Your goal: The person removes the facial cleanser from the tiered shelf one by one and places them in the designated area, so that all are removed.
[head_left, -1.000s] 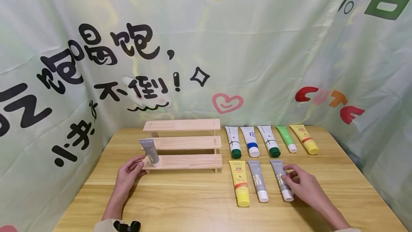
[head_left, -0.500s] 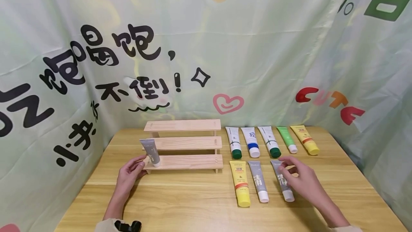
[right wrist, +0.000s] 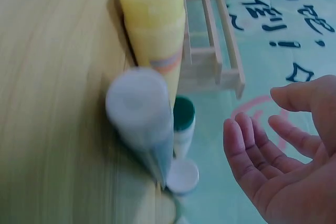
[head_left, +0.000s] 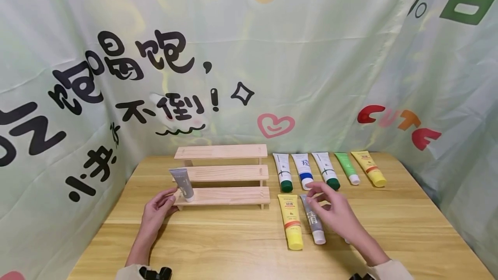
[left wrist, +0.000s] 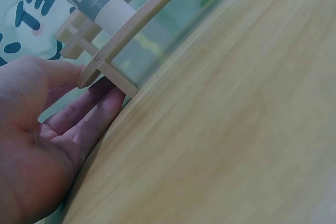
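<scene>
At the left end of a three-tier wooden rack [head_left: 229,195], my left hand [head_left: 155,208] grips the lowest board, thumb above and fingers beneath in the left wrist view. A grey tube [head_left: 182,183] stands on its white cap at that board's left end. My right hand [head_left: 334,211] hovers with parted, relaxed fingers over a grey tube [head_left: 317,233] lying on the table, holding nothing. In the right wrist view that tube's white cap [right wrist: 137,98] is close by, beside a yellow tube [right wrist: 152,30]. Another grey tube is mostly hidden beneath the right hand and wrist.
Behind lies a row of tubes: white with green cap [head_left: 282,171], white with blue band [head_left: 302,170], another white and green one [head_left: 324,168], a small green one [head_left: 347,167] and a yellow one [head_left: 367,167]. A printed cloth [head_left: 311,77] hangs behind the table [head_left: 218,241].
My right hand has let go of the rightmost grey tube, lifted off it and moved left over the neighbouring grey tube. The left hand stays at the rack.
</scene>
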The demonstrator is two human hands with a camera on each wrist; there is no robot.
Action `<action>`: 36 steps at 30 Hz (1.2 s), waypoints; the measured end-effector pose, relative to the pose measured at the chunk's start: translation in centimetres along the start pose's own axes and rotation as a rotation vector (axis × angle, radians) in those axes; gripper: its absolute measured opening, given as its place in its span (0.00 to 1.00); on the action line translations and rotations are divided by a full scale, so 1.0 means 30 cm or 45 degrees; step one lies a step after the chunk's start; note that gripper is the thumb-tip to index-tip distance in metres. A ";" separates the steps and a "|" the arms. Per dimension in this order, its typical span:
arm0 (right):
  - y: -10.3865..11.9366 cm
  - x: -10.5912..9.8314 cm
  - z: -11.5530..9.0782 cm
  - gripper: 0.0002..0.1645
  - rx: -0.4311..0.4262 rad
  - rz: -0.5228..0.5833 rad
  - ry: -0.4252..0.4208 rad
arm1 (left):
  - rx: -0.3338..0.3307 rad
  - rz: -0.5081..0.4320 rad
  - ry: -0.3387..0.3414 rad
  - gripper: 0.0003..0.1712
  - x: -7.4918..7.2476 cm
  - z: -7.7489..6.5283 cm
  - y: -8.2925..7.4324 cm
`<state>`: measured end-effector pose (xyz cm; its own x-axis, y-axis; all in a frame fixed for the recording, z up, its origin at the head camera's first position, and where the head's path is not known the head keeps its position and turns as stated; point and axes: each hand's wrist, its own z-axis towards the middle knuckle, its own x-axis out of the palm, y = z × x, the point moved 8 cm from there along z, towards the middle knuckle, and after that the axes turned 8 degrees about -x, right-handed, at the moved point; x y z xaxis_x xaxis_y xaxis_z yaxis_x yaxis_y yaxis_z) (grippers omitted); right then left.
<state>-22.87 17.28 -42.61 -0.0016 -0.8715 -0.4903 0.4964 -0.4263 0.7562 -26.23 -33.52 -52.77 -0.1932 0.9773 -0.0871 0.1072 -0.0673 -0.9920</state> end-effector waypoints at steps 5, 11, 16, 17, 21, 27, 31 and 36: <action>0.023 0.075 0.028 0.18 0.013 0.072 0.043 | 0.000 0.000 -0.003 0.25 0.002 0.000 -0.002; 0.060 0.151 0.054 0.21 -0.006 0.120 0.078 | -0.010 0.010 -0.004 0.26 0.001 -0.003 -0.003; 0.088 0.217 0.072 0.24 -0.003 0.197 0.103 | 0.005 0.010 -0.001 0.26 -0.001 -0.005 -0.007; 0.092 0.230 0.076 0.24 0.000 0.212 0.108 | 0.009 0.008 -0.001 0.26 -0.001 -0.006 -0.008; 0.116 0.277 0.097 0.26 -0.030 0.243 0.120 | 0.001 0.005 -0.001 0.26 0.002 -0.005 -0.005; 0.158 0.338 0.132 0.26 -0.105 0.288 0.127 | -0.034 0.023 -0.010 0.26 -0.001 -0.003 0.011; 0.184 0.378 0.150 0.25 -0.124 0.356 0.158 | -0.040 0.031 -0.010 0.26 -0.003 0.000 0.013; 0.209 0.427 0.170 0.25 -0.116 0.413 0.181 | -0.040 0.041 -0.003 0.26 -0.001 0.002 0.007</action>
<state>-24.22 2.20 -41.95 0.2863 -0.9128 -0.2912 0.5268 -0.1039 0.8436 -26.26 -33.57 -52.99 -0.1917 0.9741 -0.1196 0.1438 -0.0927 -0.9853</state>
